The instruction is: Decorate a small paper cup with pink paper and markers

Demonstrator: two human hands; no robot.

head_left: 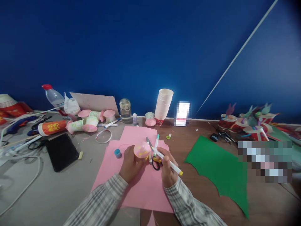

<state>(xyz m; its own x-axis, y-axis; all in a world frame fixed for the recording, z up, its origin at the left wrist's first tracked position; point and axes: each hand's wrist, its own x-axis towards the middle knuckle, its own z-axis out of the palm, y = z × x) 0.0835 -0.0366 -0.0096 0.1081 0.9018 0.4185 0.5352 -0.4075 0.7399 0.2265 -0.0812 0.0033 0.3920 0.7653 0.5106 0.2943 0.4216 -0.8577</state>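
My left hand [129,164] grips a small pink paper-covered cup [141,150] with yellow marks, held on its side above the pink paper sheets [143,188]. My right hand [167,168] holds a white marker [169,163] with a yellow end, its tip against the cup. Under the hands lie scissors [154,161] with black and yellow handles and a second white marker [156,145] with a teal cap. A small blue cap [117,153] sits on the pink paper, left of my left hand.
A green paper sheet [221,171] lies to the right. At the back stand a stack of white cups [164,105], a glass jar [125,110] and decorated cups [244,124]. To the left are a black tablet [61,151], a water bottle [53,96], a tape ring [103,136] and white cables [28,175].
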